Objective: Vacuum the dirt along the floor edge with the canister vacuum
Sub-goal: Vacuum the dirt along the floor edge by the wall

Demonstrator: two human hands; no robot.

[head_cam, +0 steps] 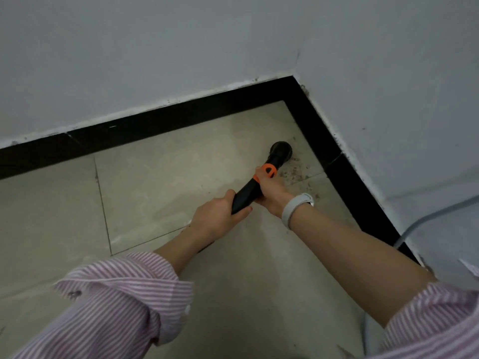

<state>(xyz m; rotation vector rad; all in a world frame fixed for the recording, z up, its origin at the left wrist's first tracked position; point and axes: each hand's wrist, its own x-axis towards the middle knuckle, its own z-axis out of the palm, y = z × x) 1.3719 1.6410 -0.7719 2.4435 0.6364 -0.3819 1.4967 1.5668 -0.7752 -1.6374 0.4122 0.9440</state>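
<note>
While both hands grip the vacuum wand [250,189], its nozzle [281,150] meets the floor [155,182]. Left hand [216,218] fingers and right hand [270,194] fingers wrap it, beside dirt [295,174]

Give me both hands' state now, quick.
Left hand: closed, gripping the vacuum wand.
Right hand: closed, gripping the same wand further down.

Both hands grip a black wand [246,194] with orange rings. The left hand [215,218] holds its near end; the right hand [269,193], with a pale wristband [293,208], holds it just ahead. The round nozzle [281,151] sits on the beige tiles [145,185] beside dark dirt [295,172] near the black skirting [318,130] in the corner. A grey cord [425,218] runs along the right wall. Striped pink sleeves [124,294] are rolled up.
</note>
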